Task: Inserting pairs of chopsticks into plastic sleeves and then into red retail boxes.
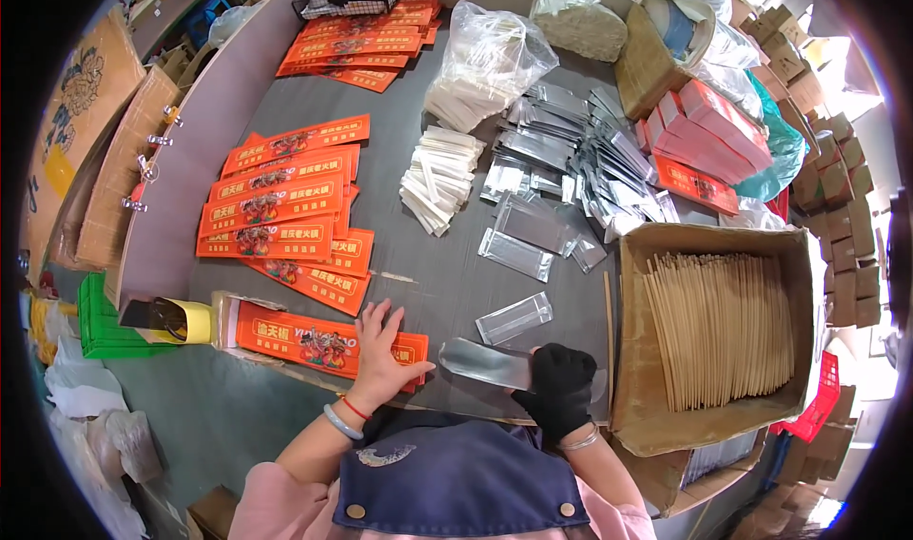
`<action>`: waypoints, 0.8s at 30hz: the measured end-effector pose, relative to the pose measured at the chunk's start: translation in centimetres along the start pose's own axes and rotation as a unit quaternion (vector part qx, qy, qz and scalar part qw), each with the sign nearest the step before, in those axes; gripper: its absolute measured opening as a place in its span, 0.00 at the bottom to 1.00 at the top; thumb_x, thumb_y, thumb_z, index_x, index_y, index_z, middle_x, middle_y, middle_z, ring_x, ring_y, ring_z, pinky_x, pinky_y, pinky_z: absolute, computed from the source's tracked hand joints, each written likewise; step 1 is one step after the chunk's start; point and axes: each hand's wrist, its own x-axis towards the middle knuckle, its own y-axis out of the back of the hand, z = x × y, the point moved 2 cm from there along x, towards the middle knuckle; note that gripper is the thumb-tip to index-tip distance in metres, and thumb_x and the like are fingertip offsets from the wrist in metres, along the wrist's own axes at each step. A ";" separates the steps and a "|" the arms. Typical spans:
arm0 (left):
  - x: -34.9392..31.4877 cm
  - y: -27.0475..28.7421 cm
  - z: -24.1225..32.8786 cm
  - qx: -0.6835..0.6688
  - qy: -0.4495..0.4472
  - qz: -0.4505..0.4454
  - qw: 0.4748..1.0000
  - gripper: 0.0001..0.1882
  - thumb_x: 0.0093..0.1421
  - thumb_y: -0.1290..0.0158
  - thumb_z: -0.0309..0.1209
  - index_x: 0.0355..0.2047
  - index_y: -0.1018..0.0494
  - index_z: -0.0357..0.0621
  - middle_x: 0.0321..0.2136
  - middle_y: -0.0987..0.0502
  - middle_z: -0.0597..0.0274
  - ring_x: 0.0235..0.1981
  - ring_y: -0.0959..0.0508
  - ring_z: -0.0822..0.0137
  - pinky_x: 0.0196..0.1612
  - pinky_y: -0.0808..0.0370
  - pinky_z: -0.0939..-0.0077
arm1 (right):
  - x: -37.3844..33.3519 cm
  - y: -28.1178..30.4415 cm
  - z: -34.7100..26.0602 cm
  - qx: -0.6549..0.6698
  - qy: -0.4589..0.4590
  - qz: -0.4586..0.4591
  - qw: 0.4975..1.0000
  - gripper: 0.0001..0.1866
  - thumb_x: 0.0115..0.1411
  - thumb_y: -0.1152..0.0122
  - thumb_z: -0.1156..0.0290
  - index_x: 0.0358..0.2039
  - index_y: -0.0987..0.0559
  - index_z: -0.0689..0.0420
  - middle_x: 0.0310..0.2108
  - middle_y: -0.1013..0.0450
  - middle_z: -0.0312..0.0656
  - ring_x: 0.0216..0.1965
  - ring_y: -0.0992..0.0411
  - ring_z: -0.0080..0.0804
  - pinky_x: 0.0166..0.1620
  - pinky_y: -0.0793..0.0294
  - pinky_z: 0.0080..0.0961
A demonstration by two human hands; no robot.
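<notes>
My bare left hand point(380, 355) lies with fingers spread on a stack of long red printed paper sleeves point(295, 336), set in a cardboard holder at the table's near left edge. My right hand point(559, 388), in a black glove, is closed on one end of a shiny clear plastic packet point(485, 361). The packet's other end points left toward the red sleeves, a small gap away. Just beyond it lies another flat clear packet point(514, 318). What the held packet contains cannot be made out.
A cardboard box point(628, 350) of wooden chopsticks point(723, 331) stands at the right. Fanned red sleeves point(276, 198) lie at left. White paper-wrapped strips point(439, 179) and a heap of clear packets point(542, 141) lie farther back. Red boxes point(709, 131) sit far right.
</notes>
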 end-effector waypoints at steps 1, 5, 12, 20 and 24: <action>-0.1 0.0 0.0 0.000 0.001 0.001 1.000 0.50 0.38 0.28 0.48 0.59 0.35 0.38 0.63 0.43 0.46 0.67 0.49 0.42 0.68 0.54 0.47 | 0.2 -0.1 -0.3 -0.013 0.008 -0.026 1.000 0.36 0.37 0.24 0.51 0.45 0.27 0.53 0.41 0.29 0.41 0.44 0.31 0.42 0.51 0.42 0.44; 0.1 0.2 0.3 0.001 0.004 0.000 1.000 0.52 0.38 0.28 0.47 0.61 0.37 0.38 0.64 0.43 0.47 0.68 0.50 0.43 0.68 0.54 0.48 | 0.3 -1.6 -1.0 0.029 0.040 -0.041 0.998 0.35 0.38 0.26 0.48 0.44 0.26 0.52 0.41 0.29 0.41 0.44 0.32 0.41 0.50 0.42 0.45; 1.5 -0.2 -0.7 -0.011 -0.037 -0.057 0.998 0.51 0.41 0.29 0.46 0.61 0.38 0.38 0.64 0.43 0.47 0.67 0.48 0.43 0.68 0.55 0.45 | 3.9 -6.2 -5.2 0.091 0.150 0.048 0.983 0.35 0.40 0.29 0.44 0.44 0.25 0.55 0.42 0.28 0.44 0.44 0.31 0.44 0.48 0.37 0.41; 16.9 0.6 -0.8 0.039 -0.204 0.108 0.972 0.23 0.51 0.41 0.23 0.49 0.28 0.39 0.51 0.29 0.49 0.56 0.34 0.45 0.57 0.33 0.56 | -2.3 -0.1 18.2 -0.072 -0.275 0.332 0.900 0.33 0.52 0.31 0.62 0.55 0.30 0.67 0.55 0.32 0.57 0.58 0.36 0.55 0.62 0.40 0.45; 13.4 -0.3 -0.7 0.134 -0.209 0.114 0.962 0.12 0.50 0.39 0.27 0.37 0.22 0.44 0.40 0.25 0.60 0.46 0.29 0.55 0.47 0.29 0.62 | -6.5 0.8 22.3 -0.139 -0.412 0.260 0.862 0.34 0.55 0.35 0.57 0.55 0.31 0.69 0.58 0.35 0.60 0.59 0.37 0.57 0.62 0.40 0.47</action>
